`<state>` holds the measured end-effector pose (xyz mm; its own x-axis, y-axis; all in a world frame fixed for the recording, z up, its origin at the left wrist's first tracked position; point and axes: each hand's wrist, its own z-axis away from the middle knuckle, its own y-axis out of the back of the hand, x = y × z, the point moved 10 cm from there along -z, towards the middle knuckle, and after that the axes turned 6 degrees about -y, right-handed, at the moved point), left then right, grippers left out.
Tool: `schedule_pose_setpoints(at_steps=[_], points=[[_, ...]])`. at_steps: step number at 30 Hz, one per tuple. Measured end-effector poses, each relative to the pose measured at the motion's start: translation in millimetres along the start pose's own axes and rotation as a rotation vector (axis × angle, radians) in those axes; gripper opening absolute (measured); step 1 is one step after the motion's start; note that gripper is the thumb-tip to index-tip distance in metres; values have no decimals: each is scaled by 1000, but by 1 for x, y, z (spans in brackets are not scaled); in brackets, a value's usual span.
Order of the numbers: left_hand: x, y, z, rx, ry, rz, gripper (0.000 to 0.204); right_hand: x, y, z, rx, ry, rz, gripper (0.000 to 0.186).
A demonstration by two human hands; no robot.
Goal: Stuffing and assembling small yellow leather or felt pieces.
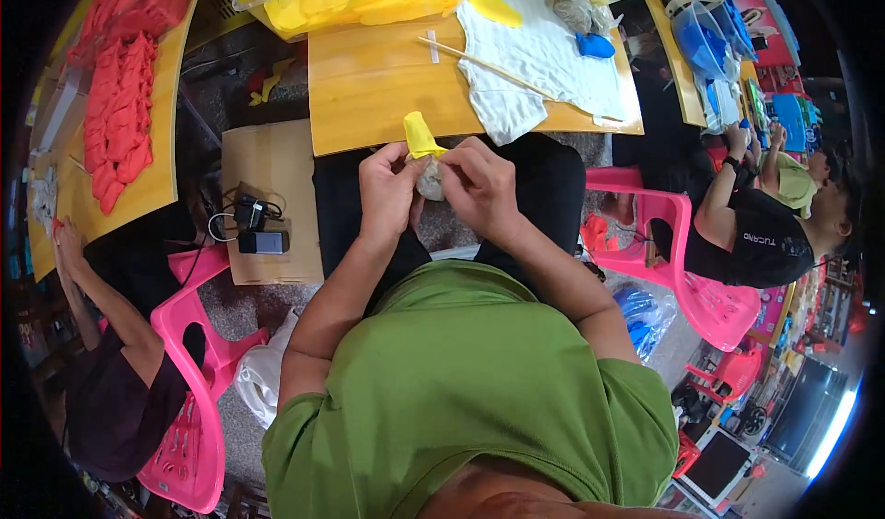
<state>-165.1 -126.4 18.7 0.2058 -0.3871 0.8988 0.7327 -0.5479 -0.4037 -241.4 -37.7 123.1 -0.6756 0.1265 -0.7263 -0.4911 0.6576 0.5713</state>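
In front of my lap, just off the table's near edge, I hold a limp yellow piece [419, 134] that looks like thin rubber or cloth. My left hand [387, 187] is closed, pinching its lower end from the left. From the right, my right hand [483, 185] pinches the same end, fingers bent together. A small greyish, see-through bundle [430, 183] sits between the hands, directly below the yellow piece and touching it. Whether the yellow piece is stretched over the bundle I cannot tell, because my fingers cover the join.
On the wooden table [369, 86] stand a clear tub [359, 21] of yellow pieces, a white cloth [544, 44], a thin stick [489, 67] and a small blue item [595, 46]. Red pieces [120, 118] fill the left table. Co-workers sit on both sides on pink chairs [198, 399].
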Motion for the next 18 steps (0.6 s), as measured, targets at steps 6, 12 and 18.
schedule_pose_setpoints(at_steps=[6, 12, 18], points=[[0, 1, -1, -1, -31, -57, 9, 0, -4, -1, -8, -9, 45, 13], [9, 1, 0, -11, -151, -265, 11, 0, -7, -4, -11, 48, 127, 11], [7, 4, 0, 36, -180, -371, 7, 12, -12, -4, -110, -70, 53, 6]])
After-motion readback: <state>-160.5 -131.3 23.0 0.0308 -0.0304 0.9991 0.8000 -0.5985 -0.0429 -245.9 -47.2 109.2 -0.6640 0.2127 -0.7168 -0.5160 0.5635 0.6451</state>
